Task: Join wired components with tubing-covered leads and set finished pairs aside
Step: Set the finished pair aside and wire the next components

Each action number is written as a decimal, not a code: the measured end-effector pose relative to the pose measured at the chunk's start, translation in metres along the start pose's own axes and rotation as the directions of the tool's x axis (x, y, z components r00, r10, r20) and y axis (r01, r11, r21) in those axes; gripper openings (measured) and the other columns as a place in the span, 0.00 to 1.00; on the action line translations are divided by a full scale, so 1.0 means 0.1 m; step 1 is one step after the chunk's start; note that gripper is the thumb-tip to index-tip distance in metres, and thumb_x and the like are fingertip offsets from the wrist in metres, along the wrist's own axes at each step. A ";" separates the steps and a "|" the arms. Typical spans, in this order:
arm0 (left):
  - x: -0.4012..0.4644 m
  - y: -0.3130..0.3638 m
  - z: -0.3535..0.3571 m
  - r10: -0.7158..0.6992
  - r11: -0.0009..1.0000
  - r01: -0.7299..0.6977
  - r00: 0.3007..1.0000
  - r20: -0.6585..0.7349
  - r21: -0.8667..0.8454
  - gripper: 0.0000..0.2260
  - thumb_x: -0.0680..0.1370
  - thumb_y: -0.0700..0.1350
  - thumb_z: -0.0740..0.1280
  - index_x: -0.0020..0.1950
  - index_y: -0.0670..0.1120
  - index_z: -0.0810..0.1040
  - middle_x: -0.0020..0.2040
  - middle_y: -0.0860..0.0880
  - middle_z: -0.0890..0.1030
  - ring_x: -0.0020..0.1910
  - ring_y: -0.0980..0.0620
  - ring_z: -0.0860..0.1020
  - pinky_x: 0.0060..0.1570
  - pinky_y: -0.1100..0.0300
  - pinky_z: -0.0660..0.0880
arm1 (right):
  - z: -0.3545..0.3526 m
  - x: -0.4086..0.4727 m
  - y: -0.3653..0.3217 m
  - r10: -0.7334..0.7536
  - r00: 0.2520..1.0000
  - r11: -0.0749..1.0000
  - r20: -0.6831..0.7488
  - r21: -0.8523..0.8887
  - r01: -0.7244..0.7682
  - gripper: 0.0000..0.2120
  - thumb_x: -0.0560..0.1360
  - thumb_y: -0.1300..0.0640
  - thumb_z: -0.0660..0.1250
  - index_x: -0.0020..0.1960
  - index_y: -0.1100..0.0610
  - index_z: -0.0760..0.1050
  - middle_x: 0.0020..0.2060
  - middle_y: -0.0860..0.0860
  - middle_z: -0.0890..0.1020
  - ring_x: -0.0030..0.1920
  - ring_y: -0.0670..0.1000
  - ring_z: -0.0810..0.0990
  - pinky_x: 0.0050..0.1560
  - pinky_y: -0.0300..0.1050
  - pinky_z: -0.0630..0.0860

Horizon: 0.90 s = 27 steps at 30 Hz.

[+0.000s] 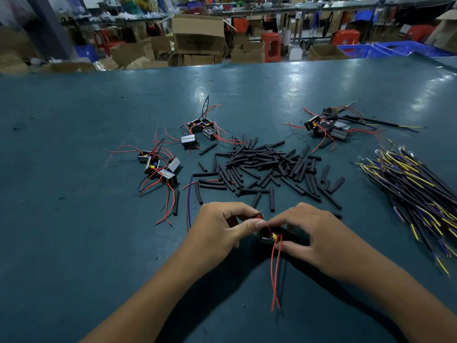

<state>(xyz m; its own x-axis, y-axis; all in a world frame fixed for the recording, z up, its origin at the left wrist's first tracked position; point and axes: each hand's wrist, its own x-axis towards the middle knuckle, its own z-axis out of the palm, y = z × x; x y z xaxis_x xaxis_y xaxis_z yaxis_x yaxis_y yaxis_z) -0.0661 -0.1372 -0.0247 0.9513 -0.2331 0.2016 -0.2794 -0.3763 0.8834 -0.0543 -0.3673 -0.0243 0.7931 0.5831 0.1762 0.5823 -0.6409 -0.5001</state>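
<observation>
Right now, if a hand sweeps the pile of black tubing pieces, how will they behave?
The black tubing pieces are short, loose cylinders, so they would likely roll and scatter. Several curve slightly, suggesting soft, light sleeves rather than stiff rods. The teal table looks smooth and glossy, so probably little friction.

This is a factory assembly hall for small electrical parts. A wide bench (74, 144) with a dark green mat carries a heap of black tubing pieces (267, 167) near its middle and a wire bundle (415, 184) at its right edge. Behind its far edge stand cardboard boxes (197, 33), red plastic stools (272, 45), blue crates (395, 49) and more long worktables (284, 8).
</observation>
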 end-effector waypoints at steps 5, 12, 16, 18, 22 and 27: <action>-0.11 -0.05 0.11 -0.018 0.985 0.037 0.994 -0.110 0.168 0.01 0.77 0.53 0.72 0.47 0.59 0.81 0.41 0.60 0.82 0.34 0.60 0.77 0.35 0.66 0.72 | 0.06 0.01 -0.05 -0.011 1.000 1.000 -0.029 -0.009 0.011 0.14 0.73 0.52 0.75 0.58 0.48 0.80 0.46 0.36 0.79 0.48 0.43 0.74 0.52 0.40 0.71; 0.01 0.02 0.05 -0.026 0.999 0.024 0.997 -0.067 -0.039 0.03 0.78 0.52 0.71 0.48 0.54 0.84 0.41 0.55 0.84 0.40 0.50 0.81 0.41 0.58 0.77 | 0.01 0.01 -0.01 0.011 0.998 0.999 -0.066 0.038 -0.009 0.16 0.73 0.47 0.73 0.60 0.44 0.78 0.50 0.33 0.79 0.52 0.42 0.77 0.55 0.40 0.73; 0.04 0.03 0.05 0.022 0.999 -0.022 1.000 0.001 0.048 0.04 0.77 0.50 0.73 0.50 0.53 0.84 0.43 0.56 0.83 0.40 0.56 0.80 0.41 0.62 0.76 | 0.02 0.01 0.00 0.004 0.997 1.000 -0.074 -0.017 -0.005 0.16 0.73 0.52 0.74 0.60 0.46 0.78 0.50 0.37 0.80 0.51 0.44 0.76 0.54 0.44 0.74; 0.03 0.01 0.03 -0.012 0.989 0.008 1.000 0.023 0.150 0.06 0.77 0.50 0.73 0.53 0.53 0.83 0.44 0.57 0.81 0.42 0.57 0.78 0.42 0.64 0.74 | 0.01 0.00 0.01 0.009 0.998 1.000 -0.069 -0.027 -0.011 0.15 0.73 0.52 0.74 0.58 0.47 0.79 0.49 0.38 0.80 0.51 0.44 0.76 0.54 0.45 0.74; -0.04 -0.03 0.01 -0.049 0.986 0.046 0.999 0.011 0.162 0.04 0.81 0.50 0.66 0.52 0.57 0.81 0.44 0.56 0.81 0.42 0.56 0.79 0.45 0.56 0.77 | 0.02 0.00 0.03 -0.002 0.999 1.000 -0.043 -0.001 0.002 0.13 0.73 0.50 0.74 0.58 0.46 0.79 0.48 0.38 0.80 0.51 0.43 0.76 0.54 0.45 0.74; -0.05 0.02 0.08 0.056 0.993 -0.051 0.997 -0.045 0.104 0.07 0.83 0.48 0.64 0.47 0.54 0.81 0.39 0.55 0.80 0.38 0.55 0.78 0.38 0.59 0.74 | -0.04 0.01 0.01 -0.017 0.999 0.998 0.035 0.060 0.014 0.14 0.74 0.42 0.68 0.59 0.44 0.78 0.49 0.37 0.80 0.53 0.41 0.77 0.55 0.40 0.73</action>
<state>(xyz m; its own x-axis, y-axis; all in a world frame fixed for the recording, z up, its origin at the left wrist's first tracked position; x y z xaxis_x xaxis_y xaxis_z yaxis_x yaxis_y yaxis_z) -0.0724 -0.1444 -0.0275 0.9390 -0.2136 0.2696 -0.3398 -0.4554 0.8229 -0.0518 -0.3690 -0.0214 0.7765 0.6109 0.1544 0.5819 -0.6013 -0.5476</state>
